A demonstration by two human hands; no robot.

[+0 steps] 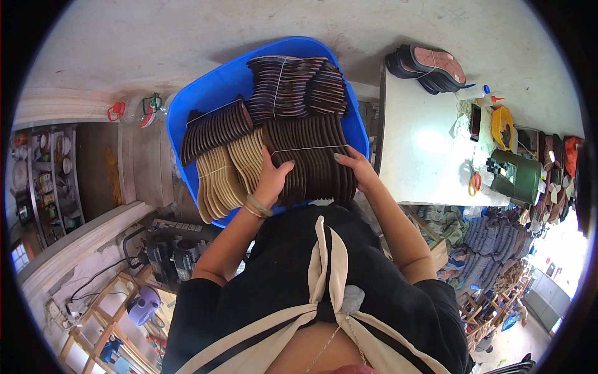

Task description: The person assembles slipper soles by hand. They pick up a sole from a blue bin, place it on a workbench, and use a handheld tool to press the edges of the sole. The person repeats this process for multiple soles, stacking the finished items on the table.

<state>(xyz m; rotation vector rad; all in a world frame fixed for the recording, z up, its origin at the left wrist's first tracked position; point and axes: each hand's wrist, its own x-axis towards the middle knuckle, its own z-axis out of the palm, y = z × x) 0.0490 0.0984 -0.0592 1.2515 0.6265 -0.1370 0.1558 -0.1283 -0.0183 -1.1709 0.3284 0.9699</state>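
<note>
A wide bundle of dark brown shoe soles (309,171), bound with a pale string, lies at the near side of a blue plastic bin (299,45). My left hand (270,177) is curled on the bundle's left side, thumb over the top. On the right side, my right hand (362,169) grips it the same way, fingers partly hidden behind the edge. Beige soles (218,184) in tied stacks sit left of my left hand. Farther back are another dark bundle (215,132) and more tied dark soles (274,87) with reddish edges.
Right of the bin stands a white table (423,143). It carries dark soles (433,68), a yellow basket (502,124), scissors (474,183) and a green machine (516,177). Piled grey bundles (492,234) lie beyond it. Plastic bottles (140,109) and a black machine (174,246) are at left.
</note>
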